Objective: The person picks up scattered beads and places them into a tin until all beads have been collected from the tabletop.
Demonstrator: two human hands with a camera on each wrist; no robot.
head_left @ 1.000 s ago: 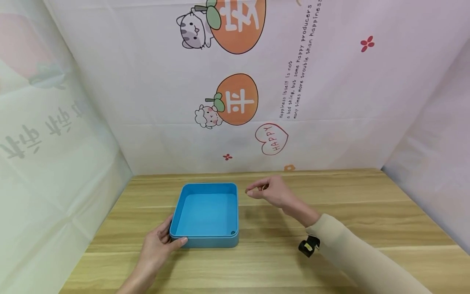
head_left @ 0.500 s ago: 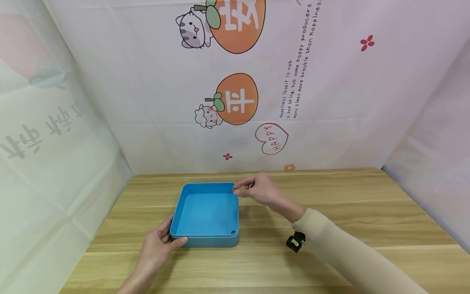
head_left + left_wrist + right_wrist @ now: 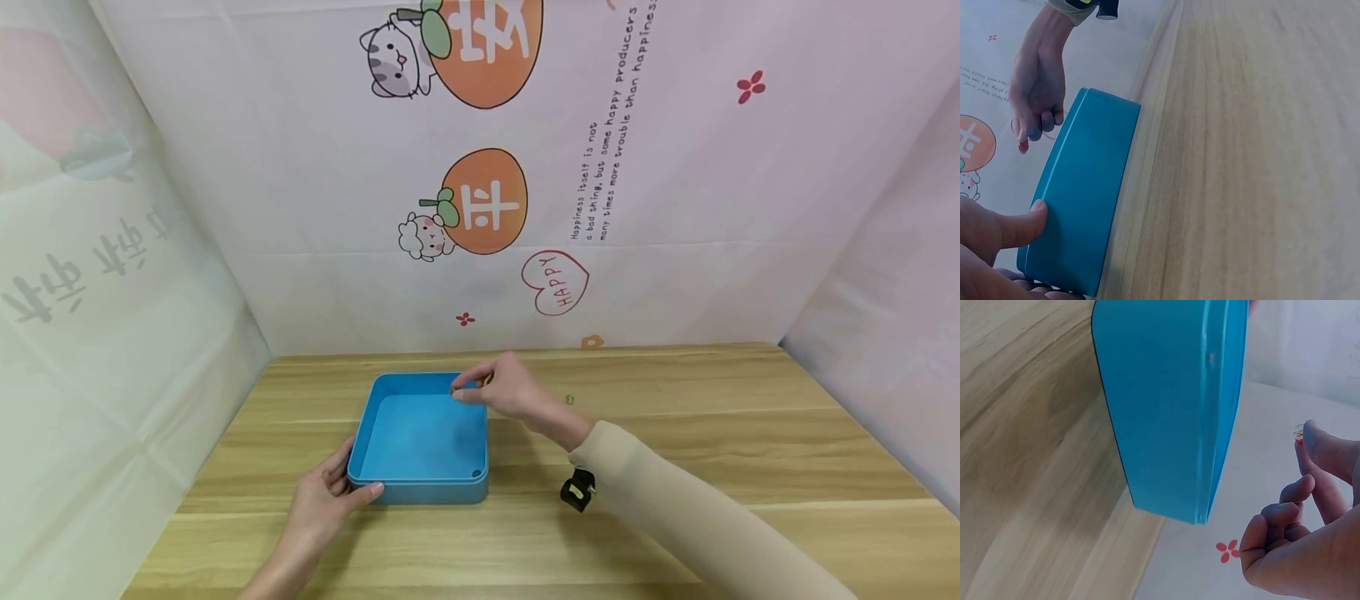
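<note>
My left hand (image 3: 318,504) grips the near left corner of a blue square box (image 3: 420,493), thumb on its front side and fingers along its left. In the right wrist view, a small clear glass marble (image 3: 1299,432) with an orange streak is pinched between the thumb and forefinger of my right hand (image 3: 510,388). This hand is above the box's far right part. A dark marble (image 3: 476,473) lies inside, in the near right corner. On the table right of the box sits a small greenish glass marble (image 3: 570,400).
The box stands on a wood-grain table (image 3: 675,392). A printed white cloth (image 3: 660,283) rises behind the table, with more cloth on both sides. A small black device (image 3: 577,490) hangs at my right wrist, below the beige sleeve (image 3: 675,492).
My right hand has moved left with its marble, from beside the box to over its far right part. The marble on the table has come into sight. My left hand has stayed put.
</note>
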